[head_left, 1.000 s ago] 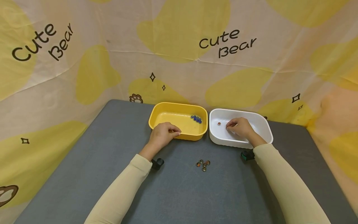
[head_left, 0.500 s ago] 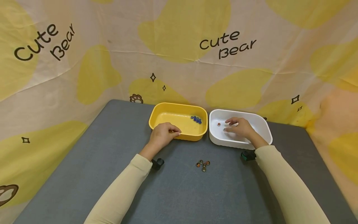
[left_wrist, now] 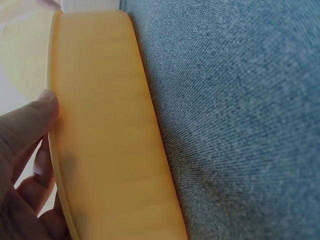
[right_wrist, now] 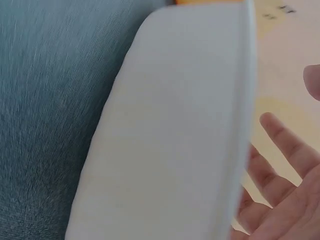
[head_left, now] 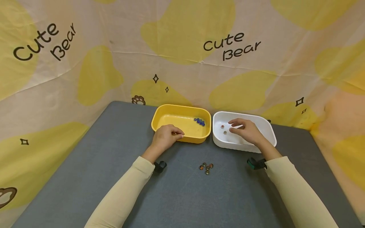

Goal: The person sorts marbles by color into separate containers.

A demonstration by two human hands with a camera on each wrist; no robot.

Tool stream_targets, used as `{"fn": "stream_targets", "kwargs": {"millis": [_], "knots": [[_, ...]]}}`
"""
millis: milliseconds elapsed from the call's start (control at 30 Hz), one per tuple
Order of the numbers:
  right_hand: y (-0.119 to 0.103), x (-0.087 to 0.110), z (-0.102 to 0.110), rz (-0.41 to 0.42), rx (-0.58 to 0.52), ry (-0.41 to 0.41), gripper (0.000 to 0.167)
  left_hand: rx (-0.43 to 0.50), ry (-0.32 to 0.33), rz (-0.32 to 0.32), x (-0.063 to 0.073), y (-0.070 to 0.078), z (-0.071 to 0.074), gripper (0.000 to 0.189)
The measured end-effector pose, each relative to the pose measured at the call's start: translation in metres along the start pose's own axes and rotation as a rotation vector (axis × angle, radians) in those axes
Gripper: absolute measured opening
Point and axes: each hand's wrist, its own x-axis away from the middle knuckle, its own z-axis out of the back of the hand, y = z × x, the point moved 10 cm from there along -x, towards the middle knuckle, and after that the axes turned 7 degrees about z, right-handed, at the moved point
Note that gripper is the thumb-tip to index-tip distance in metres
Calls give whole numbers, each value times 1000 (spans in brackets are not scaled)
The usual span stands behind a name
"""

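Note:
My left hand (head_left: 166, 138) grips the near rim of the yellow tub (head_left: 196, 139). In the left wrist view its thumb (left_wrist: 47, 107) lies on the outer wall and the other fingers are inside. Several blue marbles (head_left: 199, 121) sit together at the right end of that tub. Over the white tub (head_left: 265, 128) my right hand (head_left: 247, 130) hovers with thumb and fingers parted and nothing between them. Two marbles, an orange-brown marble (head_left: 222, 126) and a paler marble (head_left: 225, 132), lie on the white tub's floor, just left of the fingertips.
Several brown and orange marbles (head_left: 207, 168) lie in a cluster on the grey table (head_left: 182, 196), in front of the tubs. The tubs stand side by side at the back, before a hanging patterned cloth (head_left: 176, 38). Each wrist wears a black strap.
My right hand's fingers have parted and released a marble, which has come to rest near the orange-brown one. The hand has drawn back slightly to the right. My left hand has not moved.

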Motion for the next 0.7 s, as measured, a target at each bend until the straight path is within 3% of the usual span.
{"fn": "stream_targets", "kwargs": {"millis": [433, 700], "knots": [[-44, 31, 3, 104, -79, 69, 30, 14, 3, -3, 0, 0, 0, 13], [-67, 49, -13, 196, -153, 63, 25, 10, -7, 8, 0, 0, -1, 13]]}}
